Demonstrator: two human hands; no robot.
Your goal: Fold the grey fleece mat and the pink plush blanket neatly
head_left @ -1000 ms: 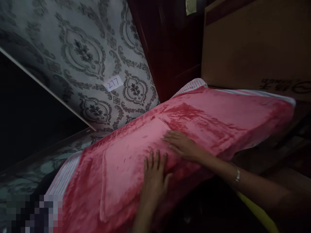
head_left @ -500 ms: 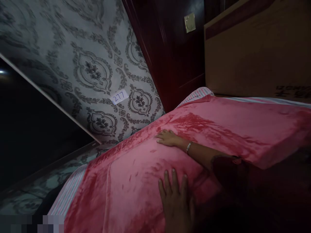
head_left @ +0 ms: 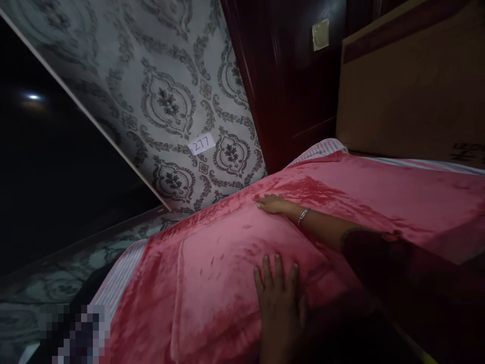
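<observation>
A puffy pink plush piece (head_left: 223,263), like a pillow or a folded blanket, lies on a red and pink plush bed cover (head_left: 401,192). My left hand (head_left: 278,296) rests palm down on its near part, fingers spread. My right hand (head_left: 272,203), with a silver bracelet on the wrist, lies flat at its far edge, fingers stretched out to the left. Neither hand grips anything. The undersides of both palms are hidden.
A striped sheet (head_left: 121,270) shows along the bed's edge. Patterned wallpaper (head_left: 170,101) with a paper label (head_left: 201,144) reading 277, a dark red wooden panel (head_left: 295,91) and a large cardboard box (head_left: 409,96) stand behind. A dark glossy panel (head_left: 68,162) is at left.
The view has shifted, so the wall, box and bed sit further right in the picture. Both hands stay flat on the pink plush, the right one nearer its far edge.
</observation>
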